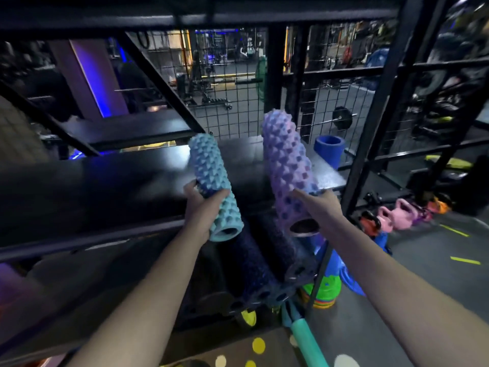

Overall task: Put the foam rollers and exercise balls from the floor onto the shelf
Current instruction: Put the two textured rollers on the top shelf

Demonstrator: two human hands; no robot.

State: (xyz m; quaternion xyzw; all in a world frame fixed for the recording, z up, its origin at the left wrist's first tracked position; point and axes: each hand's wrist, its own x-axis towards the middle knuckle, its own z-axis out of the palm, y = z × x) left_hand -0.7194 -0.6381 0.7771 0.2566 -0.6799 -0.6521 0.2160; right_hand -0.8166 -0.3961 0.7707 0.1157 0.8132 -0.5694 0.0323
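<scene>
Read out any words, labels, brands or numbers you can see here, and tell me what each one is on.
No readable text anywhere.
The teal roller in the left hand and the purple roller in the right hand show only bumps, no print.
The pink kettlebells are too blurred to show any marking.

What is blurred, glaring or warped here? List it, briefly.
Head view: dim overall, with blue-violet light on the pillar; white glare on the shelf board behind the teal roller; motion blur softens the purple roller and the pink kettlebells; wide-angle distortion slants the rack upright.
</scene>
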